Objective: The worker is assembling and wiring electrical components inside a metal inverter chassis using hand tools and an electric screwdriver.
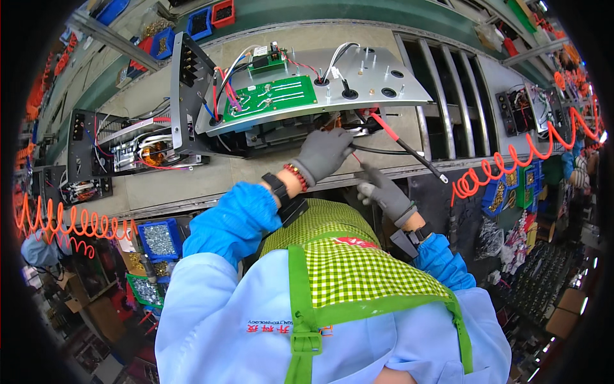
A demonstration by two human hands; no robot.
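Observation:
A metal equipment chassis (pixel 256 137) lies on its side on the bench, with a grey panel (pixel 364 83) on top and a green circuit board (pixel 272 96) fixed to it. At its near opening, my left hand (pixel 325 155) in a grey glove has its fingers curled among wires; what they pinch is hidden. A black cable (pixel 384 152) and a thin red wire (pixel 356 158) emerge beside those fingertips. The wire's near end comes close to my right hand (pixel 387 195), also gloved, its fingers apart. A thick red-sleeved cable (pixel 390 131) with a ring lug sticks out of the chassis.
More chassis units (pixel 144 147) stand to the left, and another unit (pixel 524 112) to the right. Metal rollers (pixel 441 96) lie right of the work. Orange coiled hoses (pixel 531 150) hang on both sides. Blue bins of screws (pixel 160 239) sit below the bench edge.

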